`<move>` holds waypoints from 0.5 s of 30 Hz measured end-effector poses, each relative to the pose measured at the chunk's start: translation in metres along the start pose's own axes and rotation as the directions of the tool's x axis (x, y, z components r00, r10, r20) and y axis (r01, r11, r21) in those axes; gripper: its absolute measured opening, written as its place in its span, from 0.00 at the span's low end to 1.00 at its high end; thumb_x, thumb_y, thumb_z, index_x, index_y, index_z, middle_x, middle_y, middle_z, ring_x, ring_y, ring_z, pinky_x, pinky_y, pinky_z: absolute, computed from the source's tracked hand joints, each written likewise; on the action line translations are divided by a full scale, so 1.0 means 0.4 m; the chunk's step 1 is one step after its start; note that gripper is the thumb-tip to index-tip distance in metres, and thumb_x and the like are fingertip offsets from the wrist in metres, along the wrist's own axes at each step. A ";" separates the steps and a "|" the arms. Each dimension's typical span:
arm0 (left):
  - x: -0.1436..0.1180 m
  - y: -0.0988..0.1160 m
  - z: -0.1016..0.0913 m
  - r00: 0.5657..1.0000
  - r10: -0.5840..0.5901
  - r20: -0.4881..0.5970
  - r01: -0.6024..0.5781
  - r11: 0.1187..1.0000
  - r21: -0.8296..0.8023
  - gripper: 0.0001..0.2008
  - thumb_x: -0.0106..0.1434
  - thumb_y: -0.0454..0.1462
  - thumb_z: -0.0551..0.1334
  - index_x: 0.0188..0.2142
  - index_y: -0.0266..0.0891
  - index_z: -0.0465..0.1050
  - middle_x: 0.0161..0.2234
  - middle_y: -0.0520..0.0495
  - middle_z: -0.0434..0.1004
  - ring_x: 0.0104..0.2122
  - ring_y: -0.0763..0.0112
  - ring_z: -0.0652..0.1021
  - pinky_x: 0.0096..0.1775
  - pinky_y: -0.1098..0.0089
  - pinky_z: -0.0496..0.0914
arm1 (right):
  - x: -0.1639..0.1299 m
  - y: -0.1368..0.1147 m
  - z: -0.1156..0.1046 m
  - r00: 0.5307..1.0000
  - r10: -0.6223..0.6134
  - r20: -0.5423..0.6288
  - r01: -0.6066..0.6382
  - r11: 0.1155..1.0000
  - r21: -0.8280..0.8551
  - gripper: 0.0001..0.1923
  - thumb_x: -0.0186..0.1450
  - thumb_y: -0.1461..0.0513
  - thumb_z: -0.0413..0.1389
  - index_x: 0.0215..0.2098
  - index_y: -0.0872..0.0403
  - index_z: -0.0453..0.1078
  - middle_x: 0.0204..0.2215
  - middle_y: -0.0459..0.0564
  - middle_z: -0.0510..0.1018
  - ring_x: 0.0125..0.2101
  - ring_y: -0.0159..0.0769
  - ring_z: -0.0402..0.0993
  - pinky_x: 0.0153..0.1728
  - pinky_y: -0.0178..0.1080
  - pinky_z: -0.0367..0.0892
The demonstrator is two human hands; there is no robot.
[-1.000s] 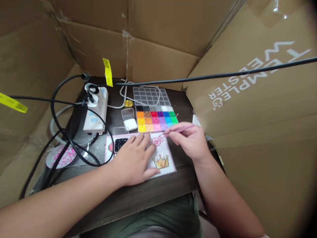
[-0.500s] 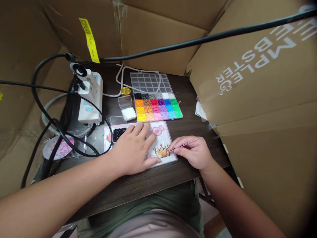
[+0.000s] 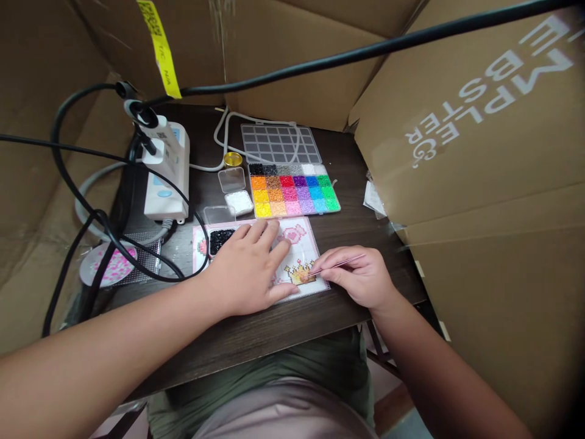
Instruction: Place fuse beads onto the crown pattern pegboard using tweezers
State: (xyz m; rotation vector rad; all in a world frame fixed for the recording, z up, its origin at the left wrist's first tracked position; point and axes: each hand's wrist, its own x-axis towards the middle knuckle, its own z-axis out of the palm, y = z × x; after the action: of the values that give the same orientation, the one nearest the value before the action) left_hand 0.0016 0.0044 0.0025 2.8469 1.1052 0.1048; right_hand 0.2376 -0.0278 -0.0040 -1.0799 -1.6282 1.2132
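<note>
Here, the right hand (image 3: 359, 277) pinches a thin, straight pink tool (image 3: 342, 263), its tip at a yellow-orange crown (image 3: 301, 273) with dark dotted edges on a flat white sheet with pink borders (image 3: 311, 249), where the left hand (image 3: 253, 265) lies flat, near a box of rainbow-coloured beads (image 3: 297, 216).

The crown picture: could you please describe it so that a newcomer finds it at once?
On the dark table lies a white sheet with a pink border, partly covered by the left hand. Near the sheet's lower right corner, by the tip of the thin pink tool in the right hand, is the crown. Its yellow-gold body sets it apart from the pink candy-like shape above it.
</note>
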 end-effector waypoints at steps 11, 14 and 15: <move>0.000 0.000 0.001 1.000 -0.005 -0.001 0.005 1.000 -0.028 0.37 0.63 0.61 0.54 0.59 0.35 0.67 0.64 0.28 0.60 0.63 0.39 0.62 0.59 0.47 0.59 | 0.003 -0.009 0.004 1.000 0.012 -0.005 -0.013 0.999 -0.044 0.04 0.61 0.63 0.65 0.28 0.54 0.81 0.29 0.53 0.85 0.28 0.37 0.82 0.31 0.37 0.78; -0.001 -0.001 0.003 1.000 -0.010 -0.008 0.010 0.999 -0.048 0.37 0.63 0.61 0.55 0.60 0.36 0.67 0.64 0.30 0.60 0.63 0.40 0.62 0.60 0.47 0.59 | 0.002 -0.010 0.005 1.000 0.020 -0.014 -0.021 0.998 -0.068 0.04 0.61 0.62 0.65 0.28 0.54 0.81 0.29 0.53 0.85 0.28 0.38 0.82 0.31 0.37 0.78; -0.001 -0.001 0.003 1.000 -0.010 -0.009 0.009 0.999 -0.050 0.37 0.63 0.61 0.56 0.60 0.36 0.67 0.64 0.30 0.60 0.63 0.39 0.62 0.60 0.47 0.59 | 0.002 -0.011 0.005 1.000 0.022 -0.018 -0.023 0.997 -0.067 0.04 0.61 0.62 0.65 0.28 0.53 0.81 0.29 0.53 0.85 0.28 0.38 0.82 0.32 0.37 0.78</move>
State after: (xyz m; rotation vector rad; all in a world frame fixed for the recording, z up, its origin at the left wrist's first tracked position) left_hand 0.0013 0.0044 0.0013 2.7993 1.1016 0.1428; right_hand 0.2347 -0.0284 -0.0002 -1.1506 -1.6576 1.1680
